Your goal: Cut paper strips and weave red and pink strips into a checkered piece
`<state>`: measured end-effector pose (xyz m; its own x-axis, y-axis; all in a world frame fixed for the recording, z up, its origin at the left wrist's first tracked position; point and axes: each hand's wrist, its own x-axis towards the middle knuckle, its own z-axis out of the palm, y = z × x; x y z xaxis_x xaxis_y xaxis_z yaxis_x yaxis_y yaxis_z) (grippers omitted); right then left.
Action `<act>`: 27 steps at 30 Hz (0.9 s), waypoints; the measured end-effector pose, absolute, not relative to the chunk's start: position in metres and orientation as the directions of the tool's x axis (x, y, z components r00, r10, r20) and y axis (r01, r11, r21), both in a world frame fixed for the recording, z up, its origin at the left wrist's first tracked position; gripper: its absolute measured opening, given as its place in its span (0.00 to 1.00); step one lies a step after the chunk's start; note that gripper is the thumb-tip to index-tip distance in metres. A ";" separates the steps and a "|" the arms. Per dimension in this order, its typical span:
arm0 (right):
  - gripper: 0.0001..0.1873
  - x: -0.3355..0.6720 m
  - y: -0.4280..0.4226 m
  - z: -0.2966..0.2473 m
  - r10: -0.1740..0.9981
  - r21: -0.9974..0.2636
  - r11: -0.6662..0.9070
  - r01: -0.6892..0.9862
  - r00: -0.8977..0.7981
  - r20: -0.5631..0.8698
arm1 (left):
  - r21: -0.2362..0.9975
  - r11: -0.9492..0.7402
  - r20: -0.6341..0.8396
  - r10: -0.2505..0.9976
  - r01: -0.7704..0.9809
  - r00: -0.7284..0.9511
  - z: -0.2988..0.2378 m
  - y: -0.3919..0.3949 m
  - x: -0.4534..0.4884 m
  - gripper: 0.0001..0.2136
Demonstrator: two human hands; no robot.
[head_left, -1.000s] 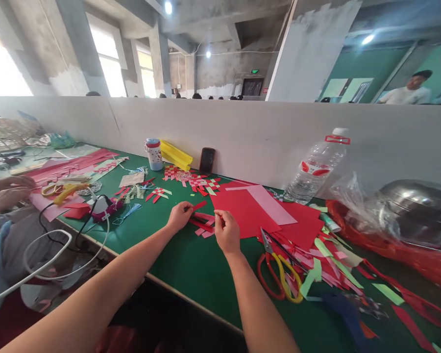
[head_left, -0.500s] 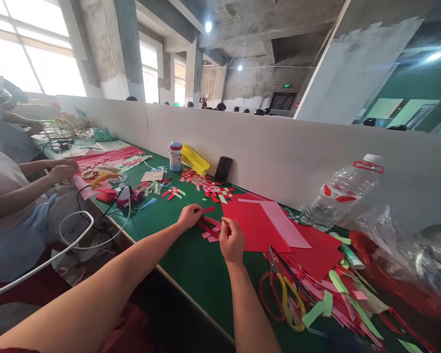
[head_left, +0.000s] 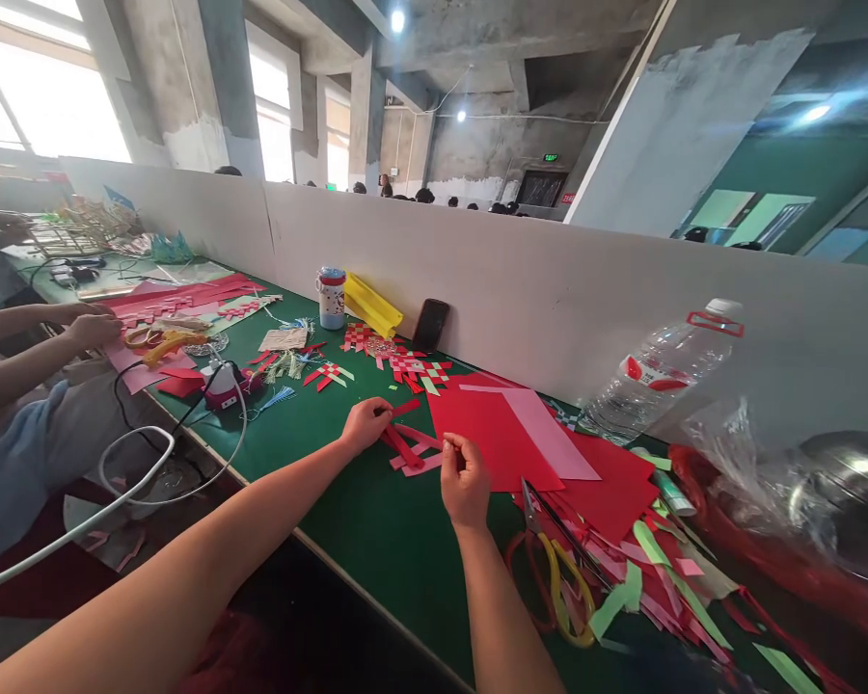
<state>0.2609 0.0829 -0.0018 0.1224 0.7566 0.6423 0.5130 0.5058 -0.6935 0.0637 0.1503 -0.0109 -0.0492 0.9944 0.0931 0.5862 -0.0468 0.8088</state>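
My left hand (head_left: 366,427) is closed in a pinch on red paper strips at the table's middle. Just right of its fingers, crossed red and pink paper strips (head_left: 411,451) are partly interlaced. At their right end my right hand (head_left: 466,479) pinches with thumb and forefinger at the tip of a pink strip; its other fingers are curled. Behind the right hand lie a large red paper sheet (head_left: 470,434) and a pink sheet (head_left: 550,436). Scissors with red and yellow handles (head_left: 560,588) rest to the right of my right forearm.
Woven paper pieces (head_left: 409,366), a phone (head_left: 431,325), a yellow folded sheet (head_left: 372,306) and a cup (head_left: 331,298) stand or lie along the partition (head_left: 506,289). A tilted plastic bottle (head_left: 658,371) and paper scraps (head_left: 665,578) are at right. A co-worker's hands (head_left: 91,325) work at left.
My hands have moved slightly apart, and the strips between them look more spread out. The view has shifted a little to the right.
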 end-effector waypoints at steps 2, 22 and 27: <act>0.14 0.259 0.085 -0.002 0.762 -0.713 0.478 0.513 0.161 0.627 | 0.822 -0.051 0.095 0.994 0.567 -0.048 -0.013 0.151 0.060 0.16; 0.21 0.267 0.082 -0.004 0.833 -0.785 0.359 0.505 0.206 0.514 | 0.911 -0.059 0.055 0.998 0.408 0.022 -0.012 0.152 0.076 0.16; 0.21 0.272 0.080 0.000 0.826 -0.775 0.315 0.548 0.244 0.508 | 0.941 -0.097 0.080 0.995 0.324 0.065 -0.013 0.153 0.077 0.15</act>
